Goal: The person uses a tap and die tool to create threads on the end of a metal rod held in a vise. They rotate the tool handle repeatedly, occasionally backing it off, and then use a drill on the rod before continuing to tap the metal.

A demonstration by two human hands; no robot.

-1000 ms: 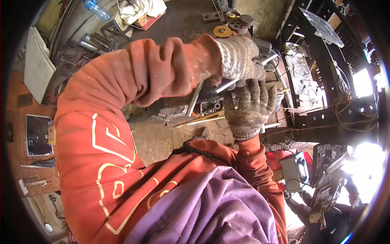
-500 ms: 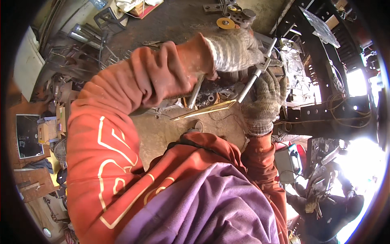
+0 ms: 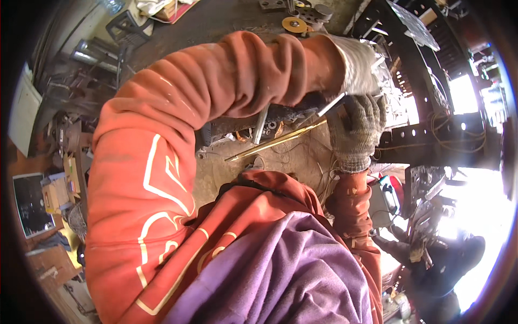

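My left hand (image 3: pixel 360 67), in a pale knitted glove, reaches far across to the right, closed over the upper part of a straight metal bar (image 3: pixel 331 105). Only the bar's lower end shows below the glove; the hub at its middle is hidden. Directly under it my right hand (image 3: pixel 358 127), in a dirty grey glove, has its fingers curled upward, and what they grip is hidden. A long, thin, yellow-edged strip (image 3: pixel 278 141) slants below the bar, left of the right hand.
A yellow disc (image 3: pixel 294 25) and dark metal parts (image 3: pixel 318 14) lie at the bench's far side. A black perforated steel frame (image 3: pixel 426 65) stands to the right. Another person in dark clothing (image 3: pixel 445 270) is at lower right. Washers (image 3: pixel 270 125) lie under the bench edge.
My left hand has swung right and slightly down, covering the bar's hub and upper end. My right hand has shifted slightly right. The whole view has tilted a little.
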